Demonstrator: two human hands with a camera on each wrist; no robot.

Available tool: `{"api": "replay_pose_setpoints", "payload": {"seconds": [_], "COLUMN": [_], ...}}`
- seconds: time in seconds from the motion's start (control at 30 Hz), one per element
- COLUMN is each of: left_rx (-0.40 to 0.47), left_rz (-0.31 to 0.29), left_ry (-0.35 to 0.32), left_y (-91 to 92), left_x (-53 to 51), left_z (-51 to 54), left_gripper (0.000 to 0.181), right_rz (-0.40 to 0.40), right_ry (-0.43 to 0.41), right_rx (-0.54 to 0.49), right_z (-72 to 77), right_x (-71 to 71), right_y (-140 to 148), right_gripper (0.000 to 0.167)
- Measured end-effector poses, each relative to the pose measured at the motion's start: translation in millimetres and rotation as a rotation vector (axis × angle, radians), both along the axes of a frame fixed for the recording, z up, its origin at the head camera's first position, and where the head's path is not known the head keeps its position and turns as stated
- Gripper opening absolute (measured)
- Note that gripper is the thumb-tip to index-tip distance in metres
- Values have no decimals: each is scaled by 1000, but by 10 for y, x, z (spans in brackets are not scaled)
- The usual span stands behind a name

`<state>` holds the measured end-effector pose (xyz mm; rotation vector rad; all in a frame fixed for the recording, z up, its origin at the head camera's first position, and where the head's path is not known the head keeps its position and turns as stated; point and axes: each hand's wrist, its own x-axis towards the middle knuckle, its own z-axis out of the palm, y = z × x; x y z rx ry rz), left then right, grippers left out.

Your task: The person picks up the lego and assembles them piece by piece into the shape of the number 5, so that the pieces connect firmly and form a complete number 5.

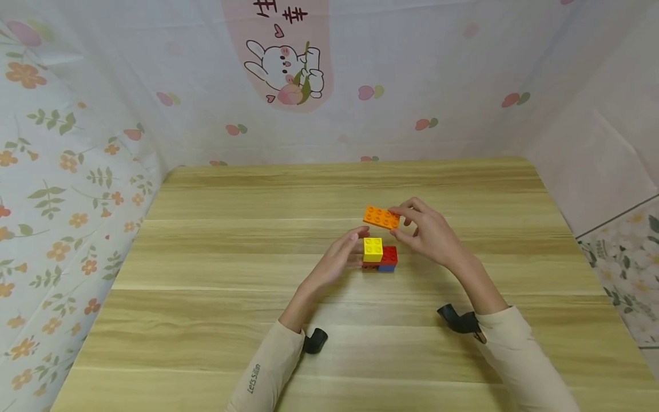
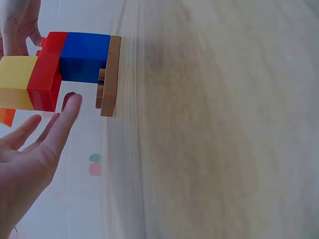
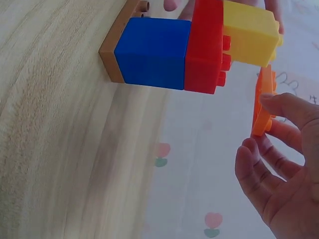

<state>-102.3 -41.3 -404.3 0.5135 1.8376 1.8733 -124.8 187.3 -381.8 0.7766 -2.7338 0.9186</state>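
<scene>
My right hand [image 1: 431, 233] pinches a flat orange toy building brick [image 1: 380, 217] between thumb and fingers, holding it in the air just behind and above a small stack. In the stack, a yellow brick [image 1: 373, 252] sits on one end of a red brick [image 3: 204, 50]. Under the red one is a blue brick [image 3: 152, 52], which stands on a thin brown studded plate [image 2: 112, 74] on the table. My left hand [image 1: 333, 258] is beside the stack's left side, its fingers loosely extended and holding nothing. Whether its fingertips touch the bricks is hard to tell.
The stack stands near the middle of a wood-grain table [image 1: 216, 297]. A white printed cloth [image 1: 412, 68] hangs behind the far edge, and a flowered cloth [image 1: 67, 200] hangs at the left. Black wrist-worn devices [image 1: 458, 320] stick out by both sleeves.
</scene>
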Motion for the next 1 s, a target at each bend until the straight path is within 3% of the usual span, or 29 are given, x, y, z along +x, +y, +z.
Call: {"api": "replay_pose_setpoints", "payload": {"seconds": [0.3,0.5,0.63,0.8,1.0], "left_rx": [22,54,64,59,58], "left_rz": [3,9,5,17,7], "left_ry": [-18,-70,-88,-62,-72], "left_y": [5,2,5,23,23], "left_x": [-14,-20,-65,-101,-87], "left_z": [0,-5,-130,-284,-206], "left_gripper": [48,47,49,58,52], "right_rz": [15,20,20,33,36], "right_ry": [36,63,64,54,11], "right_rx": [-6,-2,8,20,42], "right_z": [19,65,83,93,118], "right_x": [50,104,142,190,242], "right_y": [1,17,22,24,26], "right_gripper": [36,37,38,37,38]}}
